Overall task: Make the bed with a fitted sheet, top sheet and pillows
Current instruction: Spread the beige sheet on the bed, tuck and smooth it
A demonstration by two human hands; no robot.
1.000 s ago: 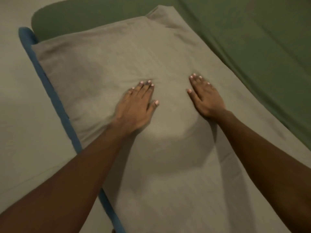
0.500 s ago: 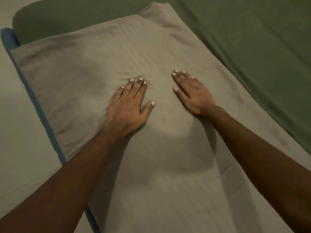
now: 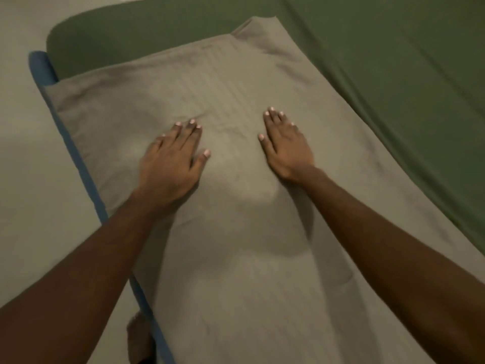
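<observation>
Pillow (image 3: 236, 258) in soft grey creased cotton, left hand (image 3: 170, 166) and right hand (image 3: 287, 151) flat, fingers (image 3: 193, 132) straight, on green sheet (image 3: 393, 74)

Bare forearms (image 3: 86, 261), short nails on left hand (image 3: 170, 164), right hand (image 3: 287, 151)

The bed (image 3: 105, 35) has a green sheet (image 3: 393, 74) pulled smooth over it. A blue edge (image 3: 86, 179) runs down its left side. A big grey pillow (image 3: 236, 271) lies flat on the green sheet, right beside the blue edge. The pale floor (image 3: 31, 179) is next to the bed.
</observation>
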